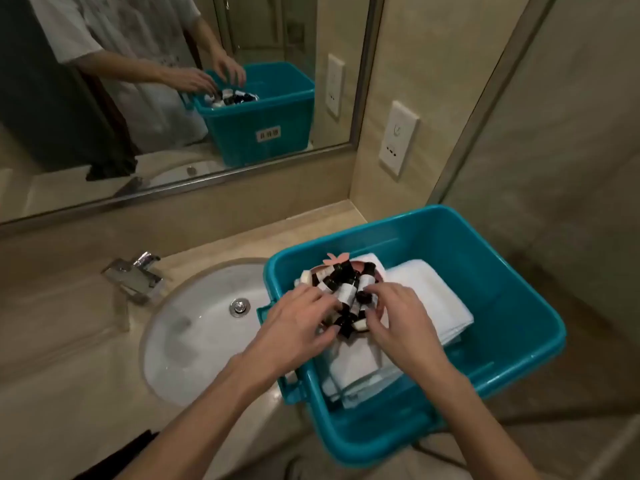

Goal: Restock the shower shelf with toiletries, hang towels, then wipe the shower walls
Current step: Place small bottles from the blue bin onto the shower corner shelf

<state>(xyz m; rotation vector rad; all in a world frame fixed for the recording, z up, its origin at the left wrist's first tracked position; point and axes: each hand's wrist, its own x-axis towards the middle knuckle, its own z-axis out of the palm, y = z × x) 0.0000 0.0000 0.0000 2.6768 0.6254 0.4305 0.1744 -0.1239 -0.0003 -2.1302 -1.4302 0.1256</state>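
Observation:
A teal plastic tub [512,306] stands on the vanity counter, partly over the sink. Inside it lie folded white towels [429,299], and on them a pink dish [379,271] heaped with several small dark toiletry bottles [346,285] with white labels. My left hand [298,323] reaches in from the left, its fingers curled among the bottles at the dish's near left side. From the right, my right hand [394,313] has its fingertips curled on the bottles at the dish's near right side. Whether either hand holds a bottle is hidden by the fingers.
A white oval sink [194,327] with a chrome drain [239,305] sits left of the tub, a chrome faucet [135,275] behind it. The wall mirror [173,81] reflects a person and the tub. A wall socket [397,138] is at the right, and glass shower panelling [554,133] beyond.

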